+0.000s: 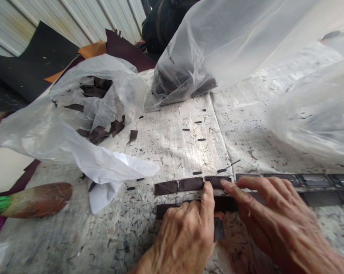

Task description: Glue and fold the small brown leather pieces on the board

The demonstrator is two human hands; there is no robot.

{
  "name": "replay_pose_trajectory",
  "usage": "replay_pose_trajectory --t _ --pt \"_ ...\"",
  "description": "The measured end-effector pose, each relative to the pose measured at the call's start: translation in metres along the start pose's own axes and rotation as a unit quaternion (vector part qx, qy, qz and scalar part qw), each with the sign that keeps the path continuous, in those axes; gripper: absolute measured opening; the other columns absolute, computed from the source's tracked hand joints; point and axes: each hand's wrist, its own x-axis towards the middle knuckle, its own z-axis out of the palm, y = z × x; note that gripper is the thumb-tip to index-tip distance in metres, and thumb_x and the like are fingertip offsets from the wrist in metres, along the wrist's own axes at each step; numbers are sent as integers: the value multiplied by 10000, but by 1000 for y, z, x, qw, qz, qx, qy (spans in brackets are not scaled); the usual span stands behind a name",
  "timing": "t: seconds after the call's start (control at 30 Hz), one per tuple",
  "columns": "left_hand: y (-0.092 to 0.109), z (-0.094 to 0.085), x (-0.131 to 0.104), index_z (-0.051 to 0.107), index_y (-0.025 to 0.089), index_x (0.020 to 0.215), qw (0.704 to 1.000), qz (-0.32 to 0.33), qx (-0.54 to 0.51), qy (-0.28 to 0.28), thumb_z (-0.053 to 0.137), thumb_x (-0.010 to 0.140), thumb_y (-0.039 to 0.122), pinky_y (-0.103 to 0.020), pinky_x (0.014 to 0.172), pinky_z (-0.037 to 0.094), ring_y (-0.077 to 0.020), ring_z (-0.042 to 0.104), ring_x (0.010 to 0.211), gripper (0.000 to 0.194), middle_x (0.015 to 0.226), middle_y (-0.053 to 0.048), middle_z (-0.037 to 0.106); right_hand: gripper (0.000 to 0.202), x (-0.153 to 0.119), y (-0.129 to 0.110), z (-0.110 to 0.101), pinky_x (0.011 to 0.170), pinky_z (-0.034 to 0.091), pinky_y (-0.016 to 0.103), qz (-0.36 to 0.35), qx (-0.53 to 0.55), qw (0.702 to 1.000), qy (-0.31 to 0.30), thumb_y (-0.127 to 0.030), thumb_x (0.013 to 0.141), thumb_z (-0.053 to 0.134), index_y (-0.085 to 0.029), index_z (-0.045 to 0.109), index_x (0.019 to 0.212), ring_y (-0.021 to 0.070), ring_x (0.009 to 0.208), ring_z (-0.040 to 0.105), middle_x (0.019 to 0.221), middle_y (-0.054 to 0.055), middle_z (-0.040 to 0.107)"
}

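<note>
A row of small dark leather pieces [190, 184] lies across the white cloth. My left hand [187, 228] has its index finger stretched out, its tip at the joint beside the rightmost short piece [216, 182]. Its other fingers are curled, and a small dark scrap [218, 229] sticks out beside the thumb tip. My right hand [277, 213] lies palm down with fingers spread, the index fingertip on that short piece's right end. Below the row runs a long dark strip [226, 204], partly hidden under both hands. Further right, framed dark pieces [316, 180] continue the line.
A crumpled plastic bag [120, 82] of dark scraps lies left, with white paper [103, 167] before it. Another plastic bag [186, 68] stands at the back; a third [317, 114] is right. A worn wooden handle [43, 199] lies at left. Dark bits litter the cloth [172, 148].
</note>
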Motion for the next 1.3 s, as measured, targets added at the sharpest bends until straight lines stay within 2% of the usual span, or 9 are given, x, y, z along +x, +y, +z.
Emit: replay_pose_trajectory --t 0.1,0.27,0.4,0.53,0.67,0.8,0.93,1.1,1.3 --pt "-1 0 1 446 -22 1297 1000 5 1 3 452 697 -2 -305 434 547 -192 646 502 600 689 -29 677 395 10 -4 2 809 421 428 -24 6 1000 -2 -141 893 481 -169 556 1280 261 966 533 1135 122 608" --pt "-5 -1 -1 436 -24 1302 998 18 -54 24 477 878 88 -304 440 543 -184 667 548 441 728 -41 695 397 15 -8 6 843 397 447 -21 16 1000 -11 -195 883 482 -145 572 1267 273 985 528 1140 138 620" --pt "-10 -2 -2 440 -15 1292 995 34 -87 31 496 925 150 -282 495 559 -179 679 608 406 762 -62 704 413 14 -9 7 837 382 460 -12 12 1000 -5 -205 843 510 -139 589 1242 287 980 522 1137 137 634" --pt "-8 -2 -2 458 -9 1275 997 38 -59 28 480 940 155 -286 472 544 -179 661 575 373 725 -52 689 401 15 -9 7 839 382 424 -19 -9 1000 -5 -93 842 490 -146 594 1225 263 989 530 1131 116 653" --pt "-4 -1 -1 473 -6 1270 999 32 -26 27 455 952 149 -308 407 504 -183 647 527 354 687 -34 665 358 16 -9 8 808 375 379 -3 -2 1000 3 -123 939 402 -179 606 1228 227 953 530 1099 85 663" --pt "-1 0 -1 492 4 1254 999 19 9 28 408 972 154 -304 407 510 -180 630 487 329 648 -14 635 314 20 -8 7 797 365 363 11 16 1000 8 -138 955 422 -200 632 1181 208 924 536 1060 55 677" --pt "-1 0 -1 489 3 1260 1000 11 -8 21 420 958 139 -289 447 543 -184 648 522 338 667 -22 648 218 35 -4 1 718 325 366 11 10 1000 -5 -200 947 472 -226 668 1037 213 808 518 879 21 680" --pt "-4 -2 -2 503 27 1254 999 19 -28 21 433 943 128 -300 427 522 -186 638 518 334 654 -6 629 179 61 -1 0 711 272 376 24 -2 999 -43 -234 921 539 -246 651 782 230 751 482 695 3 636" --pt "-3 -4 -4 513 20 1244 999 33 -24 26 388 948 114 -303 421 511 -178 623 506 335 644 -2 605 236 69 1 1 724 258 376 17 -18 998 -58 -245 926 529 -239 580 696 230 760 499 675 10 645"
